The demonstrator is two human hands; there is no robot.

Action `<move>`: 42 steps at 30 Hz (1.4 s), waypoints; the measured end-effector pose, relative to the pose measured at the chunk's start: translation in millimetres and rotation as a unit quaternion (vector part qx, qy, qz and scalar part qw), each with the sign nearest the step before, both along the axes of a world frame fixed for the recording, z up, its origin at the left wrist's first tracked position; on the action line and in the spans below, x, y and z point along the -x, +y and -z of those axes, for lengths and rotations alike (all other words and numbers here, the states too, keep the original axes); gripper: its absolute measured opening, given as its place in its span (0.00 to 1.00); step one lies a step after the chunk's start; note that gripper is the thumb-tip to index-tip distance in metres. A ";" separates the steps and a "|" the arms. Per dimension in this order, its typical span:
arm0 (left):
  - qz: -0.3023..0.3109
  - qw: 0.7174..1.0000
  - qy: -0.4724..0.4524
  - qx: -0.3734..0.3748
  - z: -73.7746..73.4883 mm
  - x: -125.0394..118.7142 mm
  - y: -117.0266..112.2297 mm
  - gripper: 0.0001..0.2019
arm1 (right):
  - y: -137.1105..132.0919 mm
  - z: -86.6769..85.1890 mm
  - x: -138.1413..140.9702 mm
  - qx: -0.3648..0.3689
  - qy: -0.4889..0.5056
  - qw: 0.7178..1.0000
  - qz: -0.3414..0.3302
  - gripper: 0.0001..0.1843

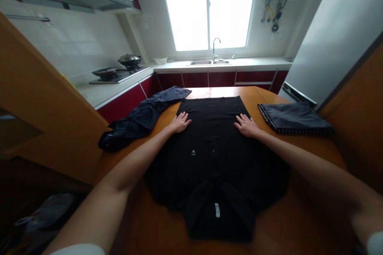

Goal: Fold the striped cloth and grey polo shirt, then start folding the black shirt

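A black polo shirt [212, 143] lies spread flat on the orange wooden table [302, 207], collar towards me, with a small white logo on the chest and a white label in the collar. My left hand [180, 122] rests flat on the shirt's left edge, fingers stretched out. My right hand [245, 124] lies flat on the shirt's right side, fingers apart. Neither hand holds anything.
A crumpled dark blue garment [143, 117] hangs over the table's left edge. A folded dark garment [295, 117] lies at the right. Behind are a counter with a sink [209, 62], a stove with pans [119, 72], a window, and a fridge [329, 40] on the right.
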State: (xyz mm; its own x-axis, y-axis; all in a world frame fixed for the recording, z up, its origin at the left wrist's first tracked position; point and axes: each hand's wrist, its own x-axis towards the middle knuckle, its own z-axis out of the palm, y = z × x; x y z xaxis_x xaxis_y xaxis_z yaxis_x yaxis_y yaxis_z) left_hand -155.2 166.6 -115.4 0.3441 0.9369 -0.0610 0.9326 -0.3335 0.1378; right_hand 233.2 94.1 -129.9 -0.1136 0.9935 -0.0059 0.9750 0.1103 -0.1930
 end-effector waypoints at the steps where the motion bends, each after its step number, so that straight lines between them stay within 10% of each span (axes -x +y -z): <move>1: -0.017 1.000 0.005 -0.004 -1.7 2.9 9.3 0.36 | 10.1 -2.4 -3.0 -0.001 -0.005 1.000 0.026 0.36; 9: 0.114 0.993 -0.007 -0.020 16.8 -117.4 40.0 0.31 | 70.7 -4.2 108.9 -0.024 0.030 0.992 -0.117 0.32; 18: -0.032 0.998 0.050 -0.026 -3.2 -4.9 118.6 0.34 | 147.4 -3.4 -17.3 -0.010 0.017 0.997 0.079 0.34; 27: 0.117 0.992 0.000 -0.041 14.4 -114.8 129.3 0.32 | 187.2 5.9 97.0 -0.020 0.022 0.995 -0.099 0.31; 31: 0.011 0.999 0.028 -0.025 12.1 -66.1 144.2 0.35 | 198.6 8.8 56.6 -0.011 0.026 0.996 -0.089 0.33; 36: -0.101 0.993 0.062 -0.027 -4.7 -4.4 149.8 0.36 | 201.2 -4.2 -28.3 -0.022 0.029 0.995 0.093 0.31; 42: 0.087 0.995 0.027 -0.041 4.6 -94.8 100.8 0.34 | 165.5 0.7 51.3 -0.063 0.026 0.997 0.022 0.30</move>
State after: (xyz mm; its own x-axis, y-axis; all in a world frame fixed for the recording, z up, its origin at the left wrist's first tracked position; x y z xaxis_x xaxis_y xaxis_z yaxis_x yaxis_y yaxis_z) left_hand -60.3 267.5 -120.1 0.5006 0.8656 -0.0104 0.8646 -0.4994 0.0545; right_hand 181.9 259.6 -130.6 -0.0665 0.9899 0.1250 0.9683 0.0943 -0.2313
